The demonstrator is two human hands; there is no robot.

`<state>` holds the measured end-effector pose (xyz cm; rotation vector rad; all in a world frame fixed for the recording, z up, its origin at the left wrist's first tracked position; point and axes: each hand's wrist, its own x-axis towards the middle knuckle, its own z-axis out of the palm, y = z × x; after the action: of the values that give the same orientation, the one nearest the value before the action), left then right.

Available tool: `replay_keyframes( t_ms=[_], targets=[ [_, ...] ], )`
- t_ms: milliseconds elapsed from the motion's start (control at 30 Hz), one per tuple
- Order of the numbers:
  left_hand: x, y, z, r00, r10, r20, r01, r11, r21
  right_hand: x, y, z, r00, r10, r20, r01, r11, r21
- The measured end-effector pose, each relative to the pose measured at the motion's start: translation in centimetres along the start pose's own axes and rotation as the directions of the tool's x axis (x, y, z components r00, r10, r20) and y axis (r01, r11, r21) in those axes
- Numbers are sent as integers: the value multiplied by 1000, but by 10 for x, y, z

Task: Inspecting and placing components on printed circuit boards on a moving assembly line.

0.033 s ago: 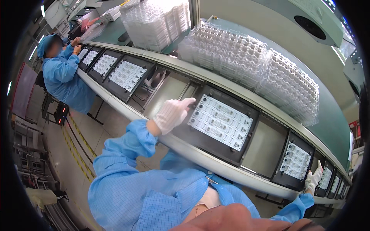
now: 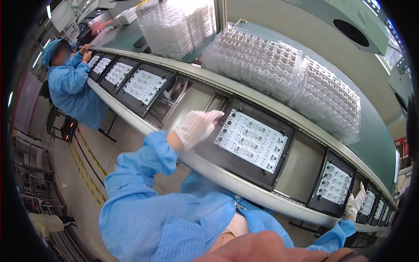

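Observation:
My left hand (image 2: 196,129), in a white knit glove, lies over the left edge of a black carrier tray (image 2: 273,178) on the conveyor. Its fingers stretch toward the white circuit boards (image 2: 251,140) set in that tray; whether they press on it I cannot tell. Far to the right, my right hand (image 2: 355,201), gloved too, is open with fingers spread. It is at the right edge of a second black tray (image 2: 321,200), which carries a white board panel (image 2: 334,182). Neither hand visibly holds anything.
Stacks of clear plastic trays (image 2: 257,61) stand on the green bench (image 2: 375,148) beyond the conveyor (image 2: 244,185). More loaded black trays (image 2: 144,85) sit along the line at left and far right. A co-worker in blue (image 2: 72,83) works at the far left.
The middle black tray has shifted slightly to the right along the conveyor. My left hand has moved a little to the right with it. The right hand looks unchanged.

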<state>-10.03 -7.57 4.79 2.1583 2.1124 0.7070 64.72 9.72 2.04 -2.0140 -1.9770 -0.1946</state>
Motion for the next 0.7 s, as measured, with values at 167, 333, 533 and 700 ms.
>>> replay_keyframes(
  t_ms=[167, 333, 533, 700],
  targets=[
    [134, -54, -20, 908, 172, -381, -118, 980, 161, 2, -40, -20, 998, -63, -20, 63, 998, 6],
    [263, -133, -7, 964, 111, -243, -73, 985, 158, 0, -97, -52, 976, -215, -28, 215, 976, -25],
    [294, -147, -25, 1000, -3, 7, 1, 960, 280, 52, -203, -47, 903, -425, -65, 429, 902, 49],
    [297, -188, -33, 998, -7, -55, 20, 969, 247, 121, -273, -29, 931, -352, -91, 364, 911, 194]
  ],
)
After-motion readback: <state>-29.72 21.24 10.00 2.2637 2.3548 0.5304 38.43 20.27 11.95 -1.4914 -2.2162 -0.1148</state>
